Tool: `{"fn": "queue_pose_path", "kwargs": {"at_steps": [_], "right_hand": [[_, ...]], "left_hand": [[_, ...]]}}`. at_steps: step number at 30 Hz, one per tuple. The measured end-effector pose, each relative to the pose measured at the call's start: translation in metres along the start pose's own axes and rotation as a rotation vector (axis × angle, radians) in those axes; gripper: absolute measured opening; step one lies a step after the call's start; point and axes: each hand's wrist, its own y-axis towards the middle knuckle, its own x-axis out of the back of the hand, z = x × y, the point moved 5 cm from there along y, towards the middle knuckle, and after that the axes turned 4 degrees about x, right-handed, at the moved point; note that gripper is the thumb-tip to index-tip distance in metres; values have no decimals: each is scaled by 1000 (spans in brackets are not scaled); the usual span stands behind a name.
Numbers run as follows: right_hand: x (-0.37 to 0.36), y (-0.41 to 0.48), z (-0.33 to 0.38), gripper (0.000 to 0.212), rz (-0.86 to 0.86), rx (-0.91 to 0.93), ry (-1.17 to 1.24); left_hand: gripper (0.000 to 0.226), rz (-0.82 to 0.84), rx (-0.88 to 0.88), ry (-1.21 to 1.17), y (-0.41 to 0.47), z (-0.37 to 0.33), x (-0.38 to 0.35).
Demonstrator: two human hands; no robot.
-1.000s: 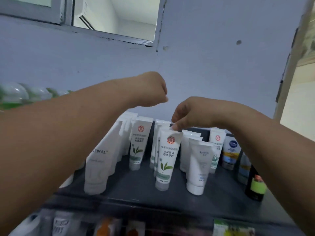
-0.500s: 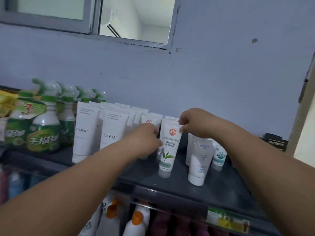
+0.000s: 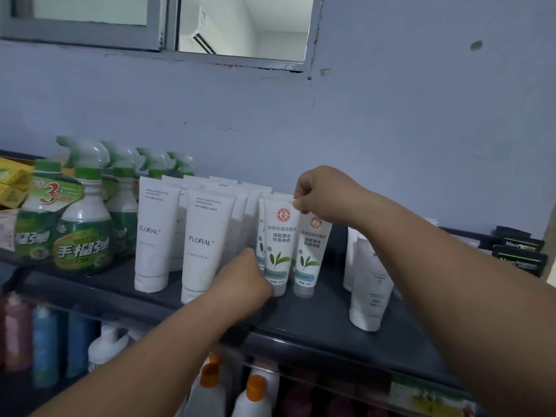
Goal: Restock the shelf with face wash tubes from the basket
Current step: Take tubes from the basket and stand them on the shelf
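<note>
Two white green-tea face wash tubes stand cap down on the dark shelf [image 3: 316, 323]. My right hand [image 3: 322, 191] pinches the top edge of the left one [image 3: 279, 245]; the second tube [image 3: 311, 254] stands just right of it. My left hand [image 3: 243, 278] is curled at the base of the left tube, touching its lower side. White FLORAL tubes [image 3: 207, 245] stand in rows to the left. Another white tube [image 3: 371, 284] stands to the right. No basket is in view.
Green spray bottles [image 3: 81, 233] crowd the shelf's left end, yellow boxes [image 3: 12, 182] behind them. Black boxes [image 3: 517, 251] sit at the far right. Bottles with orange caps [image 3: 255, 392] fill the lower shelf. A blue wall rises behind.
The view has dropped and pulled back. My left hand has come down from above the tubes to the tube's base. My right hand stays pinched on the tube's top; a second green-tea tube now shows beside it.
</note>
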Motion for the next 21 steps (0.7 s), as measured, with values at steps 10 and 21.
{"fn": "queue_pose_path", "kwargs": {"at_steps": [10, 21], "right_hand": [[-18, 13, -11, 3, 36, -75, 63], [-10, 8, -44, 39, 110, -139, -80]], "left_hand": [[49, 3, 63, -98, 19, 3, -13], [37, -14, 34, -11, 28, 1, -16]]}}
